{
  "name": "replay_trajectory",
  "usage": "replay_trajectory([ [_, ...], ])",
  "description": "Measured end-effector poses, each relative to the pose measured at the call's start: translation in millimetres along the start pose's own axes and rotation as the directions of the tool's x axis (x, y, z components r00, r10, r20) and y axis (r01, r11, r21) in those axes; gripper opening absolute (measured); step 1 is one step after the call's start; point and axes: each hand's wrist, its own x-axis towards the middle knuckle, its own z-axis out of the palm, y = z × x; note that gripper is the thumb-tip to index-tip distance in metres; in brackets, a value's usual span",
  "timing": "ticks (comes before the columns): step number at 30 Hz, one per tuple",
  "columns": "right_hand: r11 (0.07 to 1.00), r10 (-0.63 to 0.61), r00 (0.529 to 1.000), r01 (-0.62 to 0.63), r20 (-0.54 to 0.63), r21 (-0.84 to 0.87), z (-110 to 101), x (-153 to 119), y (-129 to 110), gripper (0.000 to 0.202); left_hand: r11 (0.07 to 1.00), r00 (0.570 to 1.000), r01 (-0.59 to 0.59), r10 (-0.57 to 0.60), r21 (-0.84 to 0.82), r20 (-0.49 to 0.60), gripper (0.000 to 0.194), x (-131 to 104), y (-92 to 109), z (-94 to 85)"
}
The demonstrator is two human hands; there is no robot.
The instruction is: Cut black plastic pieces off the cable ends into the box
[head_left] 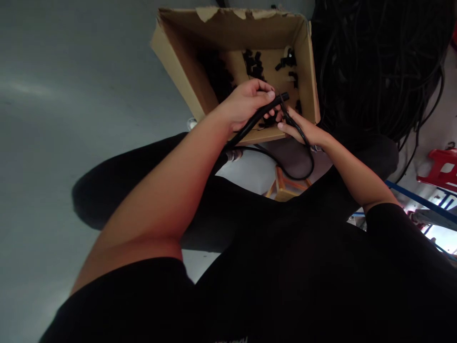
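Note:
My left hand [250, 102] is closed around a thick black ribbed tube [255, 118], near its end. The tube's blunt tip pokes out past my thumb to the right, over the cardboard box. My right hand [298, 127] is closed on a thinner black cable [312, 159]. This cable bends in a loop below my right hand and runs back left under the tube. A thin dark strip crosses the tube near its tip, between both hands; I cannot make out what it is. My right fingertips are partly hidden.
Under my hands, the open cardboard box [167, 52] with torn edges holds many small black parts [254, 64]. A large heap of black cables [374, 62] lies at right. A wooden stool [285, 190] stands below, a red plastic stool [441, 166] at far right. My legs flank the box.

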Motion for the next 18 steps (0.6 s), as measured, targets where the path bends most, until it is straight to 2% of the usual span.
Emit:
replay_trajectory([
  [5,1.0,0.013,1.0,-0.014,-0.021,-0.024,0,4,0,0.074,1.0,1.0,0.0,0.0,0.009,-0.025,0.021,0,-1,7.1],
  [9,0.998,0.006,1.0,-0.006,0.006,-0.059,-3,5,3,0.074,1.0,0.998,0.008,-0.007,0.023,-0.058,0.02,1,-3,13.4],
  [13,0.998,0.02,1.0,-0.021,-0.01,-0.052,-4,3,4,0.073,1.0,0.998,0.011,-0.011,0.009,-0.054,0.013,3,-5,12.6],
  [18,0.994,0.062,0.998,-0.064,-0.025,-0.087,-7,2,0,0.072,0.999,0.999,0.022,-0.024,-0.044,-0.042,0.025,1,-4,9.9],
])
